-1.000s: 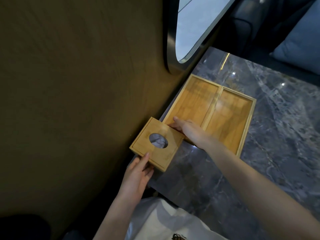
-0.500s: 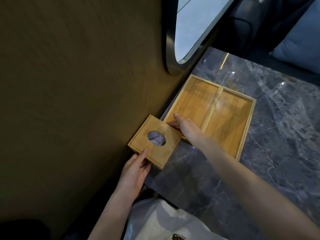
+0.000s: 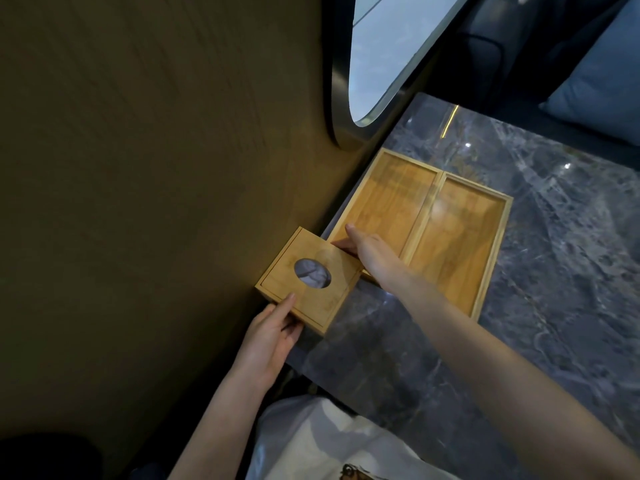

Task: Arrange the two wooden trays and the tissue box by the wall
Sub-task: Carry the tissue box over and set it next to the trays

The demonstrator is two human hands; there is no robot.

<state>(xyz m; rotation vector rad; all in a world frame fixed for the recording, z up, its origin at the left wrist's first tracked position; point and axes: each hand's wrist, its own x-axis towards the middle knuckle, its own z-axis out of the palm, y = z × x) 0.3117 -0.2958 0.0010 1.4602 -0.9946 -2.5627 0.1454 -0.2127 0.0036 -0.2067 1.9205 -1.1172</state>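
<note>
A square wooden tissue box (image 3: 277, 275) with an oval hole in its top sits at the near left corner of the marble table, against the dark wall. My left hand (image 3: 273, 332) grips its near edge. My right hand (image 3: 372, 256) holds its far side, fingers between the box and the trays. Two shallow wooden trays lie side by side beyond it: the left tray (image 3: 388, 199) along the wall, the right tray (image 3: 460, 237) touching it.
The grey marble table (image 3: 554, 271) stretches right and toward me. An oval window (image 3: 388, 46) is set in the brown wall (image 3: 156, 168). A blue cushion (image 3: 602, 88) lies at the far right. My white shirt (image 3: 329, 445) is at the bottom.
The tissue box has slid slightly left toward the wall, with both hands staying on it. The trays have not moved.
</note>
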